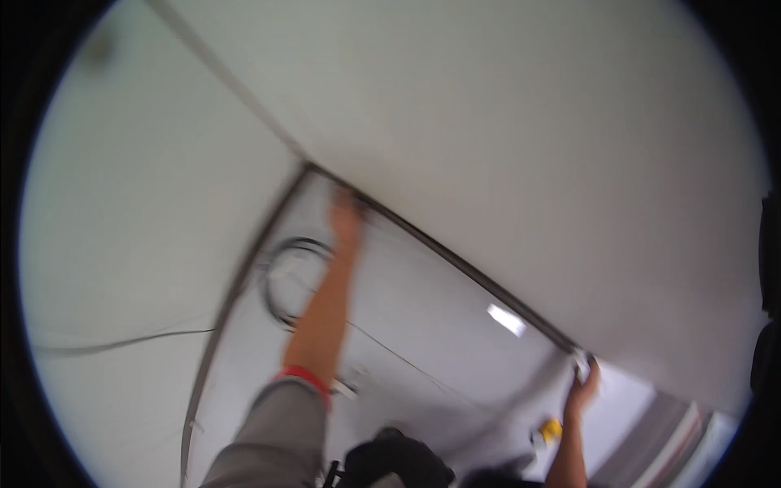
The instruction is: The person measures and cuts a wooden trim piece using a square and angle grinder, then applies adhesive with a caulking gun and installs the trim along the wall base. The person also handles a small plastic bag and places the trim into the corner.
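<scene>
Pale, smooth panels (553, 146) fill most of the view, soft with blur; clock positions are taken from its centre. Item under the hands: a dark strip (455, 259), straight and narrow, running on a slant from a corner near ten o'clock down to four o'clock, along the edge of a greyish recessed surface (431, 301).

Left hand (346, 213): at ten o'clock, raised to the strip close to the corner. Fingers are blurred; whether they grip or merely press cannot be told. Its arm wears a grey sleeve (272, 435) with a red cuff (305, 380).

Right hand (582, 388): at four o'clock, at the strip's lower end, fingers and thumb bent about a small pale piece (579, 358). Firmness of hold cannot be determined.

Surroundings: a coil of dark cable (268, 291) at eight o'clock, partly behind the left forearm; a second dark strip (213, 346) curving from the corner toward seven; a bright rectangular patch (507, 320) at four, beside the first strip; a yellow object (551, 429), kind unclear, between four and five, left of the right forearm; a black object (399, 462) at six, cut off by the lower edge.
</scene>
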`<move>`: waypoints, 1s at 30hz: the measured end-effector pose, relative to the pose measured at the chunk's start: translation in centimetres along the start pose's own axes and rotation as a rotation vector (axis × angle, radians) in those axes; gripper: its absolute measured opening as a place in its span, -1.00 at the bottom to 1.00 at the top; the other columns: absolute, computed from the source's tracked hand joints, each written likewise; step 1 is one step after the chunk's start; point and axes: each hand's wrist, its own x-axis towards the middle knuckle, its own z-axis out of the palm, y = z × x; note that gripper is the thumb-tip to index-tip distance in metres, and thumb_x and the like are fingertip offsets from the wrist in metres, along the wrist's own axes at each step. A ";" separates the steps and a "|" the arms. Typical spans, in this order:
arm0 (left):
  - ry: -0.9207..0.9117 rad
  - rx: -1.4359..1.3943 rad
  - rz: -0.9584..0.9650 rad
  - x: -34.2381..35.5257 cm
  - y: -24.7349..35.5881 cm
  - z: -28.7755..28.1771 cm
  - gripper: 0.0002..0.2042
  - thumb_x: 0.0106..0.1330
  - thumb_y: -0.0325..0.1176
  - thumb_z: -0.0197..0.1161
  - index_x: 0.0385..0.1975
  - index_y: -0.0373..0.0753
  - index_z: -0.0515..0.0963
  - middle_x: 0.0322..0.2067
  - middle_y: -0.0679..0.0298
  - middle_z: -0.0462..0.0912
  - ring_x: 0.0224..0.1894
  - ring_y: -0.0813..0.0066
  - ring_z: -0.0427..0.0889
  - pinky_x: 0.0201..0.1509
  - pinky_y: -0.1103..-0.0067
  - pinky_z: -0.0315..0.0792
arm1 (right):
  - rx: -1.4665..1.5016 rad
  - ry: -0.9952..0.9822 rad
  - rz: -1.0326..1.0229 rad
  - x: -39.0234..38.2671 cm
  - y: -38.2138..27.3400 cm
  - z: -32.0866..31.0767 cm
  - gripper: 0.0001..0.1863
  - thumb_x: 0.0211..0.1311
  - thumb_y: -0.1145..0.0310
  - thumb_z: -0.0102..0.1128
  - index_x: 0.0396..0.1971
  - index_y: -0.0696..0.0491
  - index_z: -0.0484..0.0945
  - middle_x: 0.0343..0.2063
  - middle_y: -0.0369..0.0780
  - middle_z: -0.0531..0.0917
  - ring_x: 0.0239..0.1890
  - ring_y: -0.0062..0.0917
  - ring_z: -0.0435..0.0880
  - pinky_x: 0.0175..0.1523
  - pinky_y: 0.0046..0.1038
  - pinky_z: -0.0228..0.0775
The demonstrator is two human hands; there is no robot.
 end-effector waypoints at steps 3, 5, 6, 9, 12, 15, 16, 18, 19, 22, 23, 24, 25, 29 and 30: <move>-0.190 -0.898 -0.603 -0.1 0.6 -1.8 -0.53 0.45 -0.09 0.17 0.20 -0.29 0.47 -0.03 0.05 0.66 -0.17 0.19 0.71 -0.21 0.37 0.55 | 0.136 0.008 0.543 -1.7 1.0 0.8 -0.46 0.25 0.29 0.41 0.18 0.18 0.52 0.05 -0.07 0.67 0.12 -0.26 0.64 0.22 -0.31 0.44; -0.116 -1.248 -1.032 2.7 5.3 -4.0 -0.48 0.56 0.02 0.05 0.30 -0.24 0.40 0.04 0.12 0.66 -0.22 0.28 0.77 -0.32 0.50 0.59 | 0.440 -0.109 0.608 -2.0 4.3 0.6 -0.60 0.33 0.41 0.33 0.11 0.24 0.55 -0.09 -0.12 0.69 -0.09 -0.48 0.71 -0.02 -0.51 0.61; -0.104 -1.241 -1.009 3.1 5.2 -5.6 -0.47 0.56 0.00 0.04 0.37 -0.20 0.34 0.09 0.12 0.64 -0.23 0.27 0.77 -0.28 0.51 0.60 | 0.748 -0.031 0.679 -1.6 2.4 1.8 -0.60 0.34 0.40 0.35 0.10 0.25 0.55 -0.10 -0.13 0.69 -0.12 -0.49 0.72 -0.03 -0.51 0.62; -0.142 -1.240 -0.977 3.7 4.7 -6.7 -0.45 0.56 0.03 0.05 0.39 -0.19 0.32 0.12 0.12 0.61 -0.09 0.27 0.71 -0.06 0.44 0.58 | 1.044 0.066 0.755 -0.4 0.5 3.7 -0.68 0.33 0.45 0.34 0.02 0.22 0.59 -0.14 -0.17 0.70 -0.18 -0.55 0.70 -0.04 -0.52 0.61; -0.140 -1.243 -0.988 3.6 3.4 -7.0 -0.43 0.55 0.05 0.06 0.40 -0.18 0.31 0.14 0.10 0.58 0.01 0.23 0.66 0.06 0.39 0.55 | 1.157 0.116 0.803 0.1 -1.4 5.2 -0.76 0.31 0.51 0.32 -0.05 0.23 0.62 -0.20 -0.21 0.72 -0.22 -0.56 0.69 -0.06 -0.53 0.60; -0.155 -1.263 -0.993 3.2 4.1 -6.8 -0.43 0.56 0.05 0.05 0.40 -0.17 0.32 0.20 0.10 0.55 0.09 0.21 0.61 0.17 0.36 0.50 | 1.207 0.214 0.898 -0.3 -2.9 5.1 -0.70 0.33 0.51 0.30 0.03 0.27 0.60 -0.15 -0.23 0.70 -0.19 -0.60 0.65 -0.07 -0.59 0.53; -0.166 -1.269 -0.994 3.1 4.8 -6.6 -0.43 0.56 0.05 0.05 0.41 -0.17 0.32 0.22 0.10 0.53 0.12 0.21 0.59 0.21 0.35 0.48 | 1.242 0.237 0.901 -0.6 -2.8 4.8 -0.67 0.34 0.50 0.30 0.06 0.28 0.59 -0.15 -0.24 0.70 -0.19 -0.61 0.64 -0.07 -0.60 0.51; -0.193 -1.311 -0.939 2.8 4.6 -5.8 -0.38 0.53 0.07 0.10 0.41 -0.21 0.30 0.24 0.09 0.51 0.16 0.22 0.57 0.27 0.36 0.45 | 1.207 0.226 0.893 -0.6 -2.7 4.4 -0.63 0.37 0.48 0.27 0.13 0.28 0.57 -0.14 -0.26 0.69 -0.20 -0.65 0.62 -0.06 -0.62 0.48; -0.205 -1.338 -0.897 2.6 4.1 -5.1 -0.36 0.51 0.07 0.14 0.42 -0.23 0.29 0.23 0.08 0.51 0.16 0.22 0.58 0.26 0.37 0.47 | 1.197 0.225 0.879 -0.5 -2.5 4.4 -0.62 0.38 0.48 0.26 0.15 0.28 0.56 -0.14 -0.26 0.69 -0.19 -0.66 0.61 -0.05 -0.62 0.48; -0.227 -1.292 -0.896 1.3 2.0 -4.6 -0.34 0.48 -0.01 0.21 0.44 -0.26 0.25 0.25 0.07 0.50 0.20 0.24 0.56 0.26 0.38 0.48 | 1.055 0.207 0.802 0.0 -3.6 5.5 -0.59 0.38 0.49 0.15 0.17 0.31 0.56 -0.06 -0.16 0.73 -0.04 -0.51 0.67 0.13 -0.49 0.47; -0.229 -1.256 -0.922 1.0 1.1 -5.0 -0.34 0.48 -0.04 0.23 0.45 -0.26 0.23 0.26 0.07 0.50 0.22 0.25 0.55 0.26 0.38 0.48 | 0.947 0.189 0.738 0.1 -3.5 6.3 -0.59 0.38 0.47 0.12 0.18 0.29 0.56 -0.06 -0.13 0.74 -0.04 -0.47 0.68 0.13 -0.47 0.47; -0.235 -1.190 -0.956 0.6 0.3 -6.0 -0.37 0.48 -0.15 0.25 0.44 -0.27 0.23 0.28 0.14 0.49 0.24 0.30 0.54 0.26 0.40 0.49 | 0.847 0.155 0.668 0.1 -4.1 7.5 -0.58 0.39 0.45 0.09 0.19 0.27 0.56 -0.07 -0.11 0.74 -0.04 -0.44 0.69 0.14 -0.44 0.47; -0.363 -1.092 -0.955 -0.3 1.9 -7.3 -0.49 0.49 -0.29 0.18 0.38 -0.28 0.30 0.25 0.19 0.50 0.26 0.31 0.52 0.25 0.42 0.49 | 0.687 0.029 0.623 -0.2 -3.0 7.4 -0.61 0.39 0.42 0.14 0.16 0.20 0.60 -0.06 -0.14 0.74 -0.02 -0.37 0.68 0.11 -0.32 0.49; -0.573 -0.872 -0.279 -5.8 14.5 -11.2 -0.66 0.50 -0.25 0.09 0.19 -0.21 0.48 0.06 0.16 0.63 0.04 0.27 0.65 0.12 0.38 0.53 | 0.335 0.051 0.409 -4.2 11.7 10.2 -0.60 0.47 0.22 -0.01 0.09 0.13 0.64 0.00 -0.09 0.73 0.06 -0.24 0.68 0.17 -0.19 0.48; -0.584 -0.747 -0.234 -8.1 14.3 -15.9 -0.69 0.47 -0.24 0.15 0.10 -0.22 0.54 -0.02 0.14 0.66 -0.02 0.25 0.67 0.06 0.39 0.53 | 0.722 -0.087 0.589 -4.5 8.9 9.8 -0.54 0.42 0.27 0.06 0.21 0.19 0.54 0.02 -0.15 0.69 0.02 -0.41 0.67 0.10 -0.35 0.55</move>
